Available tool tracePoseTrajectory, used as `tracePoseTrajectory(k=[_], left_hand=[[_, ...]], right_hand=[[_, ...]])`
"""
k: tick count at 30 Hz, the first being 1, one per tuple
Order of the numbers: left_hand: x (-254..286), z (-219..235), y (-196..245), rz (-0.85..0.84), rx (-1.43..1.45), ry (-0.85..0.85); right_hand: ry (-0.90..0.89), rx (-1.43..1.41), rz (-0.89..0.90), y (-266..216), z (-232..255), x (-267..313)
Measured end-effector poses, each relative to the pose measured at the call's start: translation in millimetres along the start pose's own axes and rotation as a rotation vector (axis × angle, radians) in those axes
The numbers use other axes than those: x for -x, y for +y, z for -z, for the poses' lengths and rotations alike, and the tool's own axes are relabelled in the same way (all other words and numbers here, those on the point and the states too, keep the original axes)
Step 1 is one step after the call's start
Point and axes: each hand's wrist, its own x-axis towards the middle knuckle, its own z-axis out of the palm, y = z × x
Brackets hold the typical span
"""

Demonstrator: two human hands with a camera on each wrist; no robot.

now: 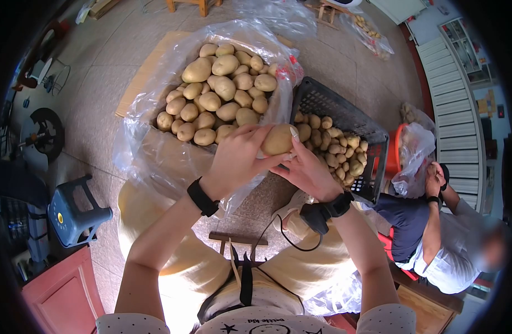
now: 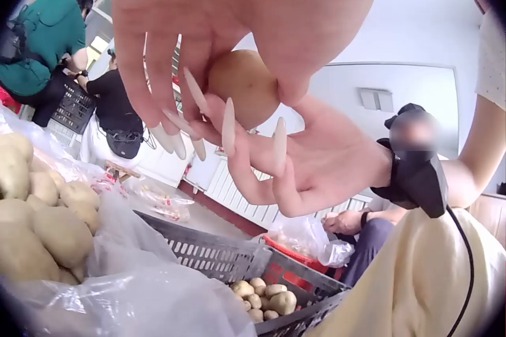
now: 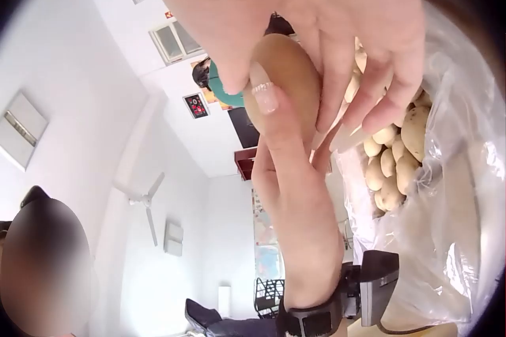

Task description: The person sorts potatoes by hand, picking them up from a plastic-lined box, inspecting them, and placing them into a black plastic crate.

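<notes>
Both hands hold one large potato [image 1: 277, 140] between them, above the gap between the lined box and the black crate. The left hand [image 1: 239, 158] grips its left side; the right hand [image 1: 310, 170] has its thumb and fingers on the right side. In the left wrist view the potato [image 2: 244, 89] sits between thumb and fingers of the left hand [image 2: 237, 13], with the right hand [image 2: 304, 159] below. In the right wrist view the right thumb lies across the potato [image 3: 288, 76]. Large potatoes [image 1: 224, 88] fill the plastic-lined box; smaller ones [image 1: 341, 149] lie in the crate [image 1: 345, 111].
A red bucket [image 1: 398, 150] with a plastic bag [image 1: 416, 147] stands right of the crate, beside a seated person [image 1: 434, 245]. At the left is a blue stool [image 1: 75, 211]. Clear plastic [image 1: 147, 111] spreads round the box. Other people [image 2: 47, 45] appear in the left wrist view.
</notes>
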Motion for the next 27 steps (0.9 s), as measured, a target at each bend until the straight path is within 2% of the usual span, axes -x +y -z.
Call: tracePoseTrajectory(k=[1, 3, 7, 9, 11, 13, 15, 17, 20, 23, 25, 27], left_hand=[[0.1, 0.3, -2.2, 0.005, -0.001, 0.007], [1.0, -2.2, -8.4, -0.100, -0.125, 0.029], [6.2, -6.3, -10.2, -0.120, -0.228, 0.032], [9.3, -2.9, -4.6, -0.076, -0.297, -0.036], [12.7, -4.8, -6.8, -0.102, -0.267, -0.004], [12.5, -2.8, -9.4, -0.126, -0.240, 0.043], [14.2, -1.6, -9.1, -0.111, -0.260, 0.044], [14.8, 0.4, -7.9, -0.124, -0.259, 0.059], [14.8, 4.7, -6.8, -0.139, -0.259, 0.074], [16.6, 7.2, -10.6, -0.141, -0.257, 0.106], [19.4, 10.7, -14.4, -0.141, -0.266, 0.134], [19.6, 17.0, -16.1, -0.150, -0.321, 0.123]], right_hand=[[-0.004, 0.005, -0.005, 0.8, 1.0, -1.2], [0.055, 0.021, 0.003, 2.0, 1.8, -2.7], [0.139, 0.170, 0.050, -2.6, 9.6, -7.7], [0.326, 0.298, 0.133, -8.4, 10.7, -10.8], [0.376, 0.330, 0.204, -18.6, 7.0, -13.7], [0.539, 0.691, 0.345, -35.4, 4.5, -17.9], [0.550, 0.752, 0.456, -55.6, 7.6, -35.6], [0.575, 0.917, 0.459, -83.4, 9.0, -59.4], [0.632, 1.010, 0.507, -113.5, 10.4, -110.8], [0.559, 1.040, 0.505, -131.3, 0.5, -157.1], [0.548, 1.156, 0.528, -138.2, 16.3, -199.1], [0.630, 1.355, 0.458, -142.2, 18.3, -230.0]])
